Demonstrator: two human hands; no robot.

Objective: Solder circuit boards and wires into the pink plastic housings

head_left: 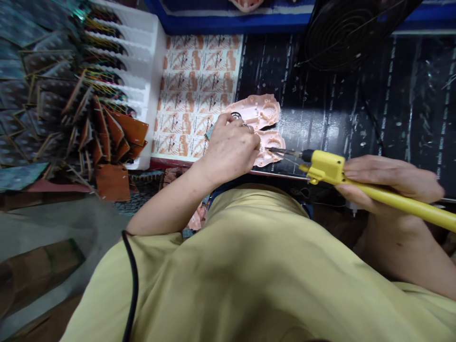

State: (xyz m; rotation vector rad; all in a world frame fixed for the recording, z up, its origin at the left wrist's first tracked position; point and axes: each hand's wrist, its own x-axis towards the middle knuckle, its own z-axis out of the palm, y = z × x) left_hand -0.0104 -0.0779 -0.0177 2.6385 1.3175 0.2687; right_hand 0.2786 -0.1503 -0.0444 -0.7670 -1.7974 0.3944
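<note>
My right hand [388,183] is closed around a yellow soldering iron [327,167] with a solder feeder on its side. Its thin metal tip points left and reaches over the lower pink plastic shell [273,142]. Across the left part of that shell lies my left hand [233,145], its fingers curled and pressed together; what they pinch is hidden beneath them. Just behind, an upper pink plastic shell [265,109] lies hollow side up, showing posts and a round grille. A dark round part [235,115] shows by my left fingers.
At left, a white foam tray [151,90] holds bundles of coloured wires, beside heaped circuit boards [46,104]. Printed sheets [192,80] cover the table's left part. A black fan [352,35] stands at the back, before a blue bin edge [213,23].
</note>
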